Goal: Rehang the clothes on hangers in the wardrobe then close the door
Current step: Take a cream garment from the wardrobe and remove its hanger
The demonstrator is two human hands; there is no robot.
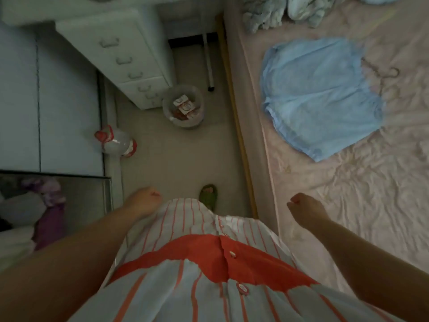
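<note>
**Both hands empty in the aisle between wardrobe and bed**

The person stands in a narrow strip of floor [185, 159], looking straight down over a red-and-white striped dress. The left hand [145, 201] hangs beside the hip with fingers curled into a loose fist, holding nothing. The right hand [306, 208] hovers over the near edge of the bed [348, 205], fingers likewise curled and empty.

A light blue garment [320, 98] lies spread flat on the pink sheet, well apart from both hands. A thin wire hanger [383, 75] rests at its far right edge, partly on the cloth. More crumpled pale fabric [278, 12] sits at the head of the bed.

The wardrobe [58, 205] runs along the left edge, its opening showing purple and white clothing inside. Beyond it stands a white drawer unit [120, 59], with a waste bin [183, 108] just beside its corner and a clear plastic jug [116, 142] near the wardrobe base. The bed's wooden side rail [234, 108] bounds the aisle on the right; one green slipper [209, 198] shows ahead of the dress hem.
</note>
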